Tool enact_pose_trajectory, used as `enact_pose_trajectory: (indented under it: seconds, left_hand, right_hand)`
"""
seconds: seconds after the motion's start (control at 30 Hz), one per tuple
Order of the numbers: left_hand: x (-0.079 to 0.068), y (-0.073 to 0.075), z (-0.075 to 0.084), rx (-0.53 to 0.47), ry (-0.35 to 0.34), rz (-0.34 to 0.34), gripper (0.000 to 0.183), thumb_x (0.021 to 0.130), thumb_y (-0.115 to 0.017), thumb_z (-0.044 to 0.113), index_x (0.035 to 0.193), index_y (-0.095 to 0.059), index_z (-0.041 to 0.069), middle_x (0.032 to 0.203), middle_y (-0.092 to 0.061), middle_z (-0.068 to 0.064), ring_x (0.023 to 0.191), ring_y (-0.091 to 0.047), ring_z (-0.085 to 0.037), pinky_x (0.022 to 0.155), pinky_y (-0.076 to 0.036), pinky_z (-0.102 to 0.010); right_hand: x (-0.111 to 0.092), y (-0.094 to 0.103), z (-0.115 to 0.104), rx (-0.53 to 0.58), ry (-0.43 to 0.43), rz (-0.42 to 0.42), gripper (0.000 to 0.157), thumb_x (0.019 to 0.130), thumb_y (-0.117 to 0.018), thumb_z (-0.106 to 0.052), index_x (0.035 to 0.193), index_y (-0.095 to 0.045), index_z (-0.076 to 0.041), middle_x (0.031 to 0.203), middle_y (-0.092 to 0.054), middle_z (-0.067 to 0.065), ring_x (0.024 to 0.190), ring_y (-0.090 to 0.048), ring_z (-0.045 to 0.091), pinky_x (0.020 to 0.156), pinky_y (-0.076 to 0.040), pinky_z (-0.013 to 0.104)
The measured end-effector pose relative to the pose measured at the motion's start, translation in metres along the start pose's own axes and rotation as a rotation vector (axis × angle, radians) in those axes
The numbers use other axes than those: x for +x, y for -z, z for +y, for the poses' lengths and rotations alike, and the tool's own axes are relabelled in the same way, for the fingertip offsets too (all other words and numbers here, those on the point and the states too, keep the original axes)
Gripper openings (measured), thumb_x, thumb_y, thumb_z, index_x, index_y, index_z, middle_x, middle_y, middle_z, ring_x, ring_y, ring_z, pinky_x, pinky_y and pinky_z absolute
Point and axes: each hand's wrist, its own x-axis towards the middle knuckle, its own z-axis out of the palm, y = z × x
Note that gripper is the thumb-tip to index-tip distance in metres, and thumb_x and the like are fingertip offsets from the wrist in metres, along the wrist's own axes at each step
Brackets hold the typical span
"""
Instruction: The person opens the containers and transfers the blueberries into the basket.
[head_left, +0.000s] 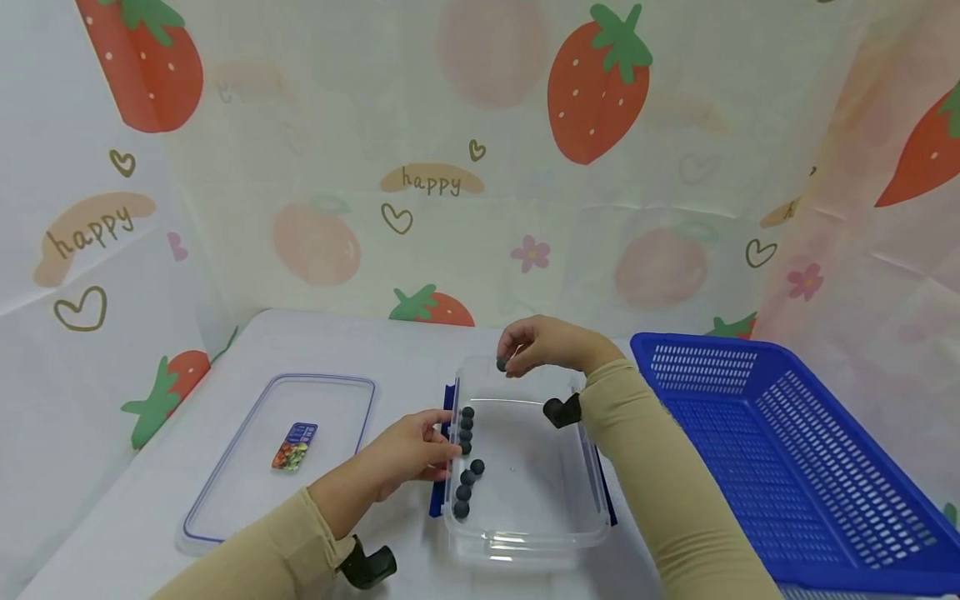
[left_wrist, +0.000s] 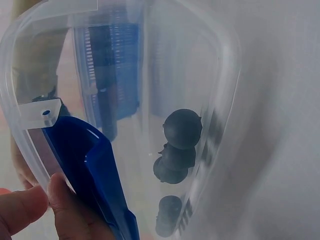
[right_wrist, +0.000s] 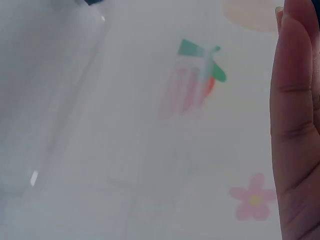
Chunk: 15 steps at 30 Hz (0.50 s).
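Observation:
A clear plastic box [head_left: 525,533] with blue side latches stands in front of me. Along its left wall lie several small dark balls [head_left: 463,492], blueberry-like in look; the left wrist view shows a few of these dark balls [left_wrist: 182,129] through the plastic. My left hand [head_left: 412,448] grips the box's left rim, thumb and fingers on either side, beside the blue latch [left_wrist: 92,165]. Over the far end of the box, my right hand [head_left: 555,343] pinches one dark ball [head_left: 502,364] between thumb and fingertips. Only part of a finger [right_wrist: 295,100] shows in the right wrist view.
To the left lies a clear lid [head_left: 247,508] with a blue seal and a colourful label [head_left: 295,446]. A large blue perforated basket [head_left: 795,467] stands on the right, close to the right forearm. Strawberry-printed sheets [head_left: 480,250] hang behind the white table [head_left: 405,350].

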Motion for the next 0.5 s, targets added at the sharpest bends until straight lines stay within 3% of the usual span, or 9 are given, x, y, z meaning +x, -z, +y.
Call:
enact_pose_trajectory:
  seconds: [0.2,0.5]
  left_hand:
    - [0.000,0.000,0.000,-0.007,-0.005,-0.002,0.060,0.084,-0.065,0.012,0.137,-0.037,0.008,0.092,-0.059,-0.015,0.072,-0.058,-0.018,0.067,-0.055,-0.028]
    - [-0.001,0.000,0.000,0.000,-0.006,-0.004,0.060,0.085,-0.064,0.011,0.138,-0.036,0.007,0.091,-0.059,-0.014,0.072,-0.057,-0.017,0.068,-0.055,-0.028]
  right_hand:
    - [-0.032,0.027,-0.005,-0.017,0.033,0.056,0.018,0.081,-0.068,-0.008,0.096,-0.059,-0.004,0.095,-0.062,0.015,0.095,-0.060,0.033,0.084,-0.049,0.036]
    - [-0.078,0.067,0.013,0.002,0.035,0.161,0.019,0.085,-0.063,-0.007,0.101,-0.055,0.001,0.094,-0.062,0.014,0.090,-0.062,0.026,0.085,-0.050,0.038]
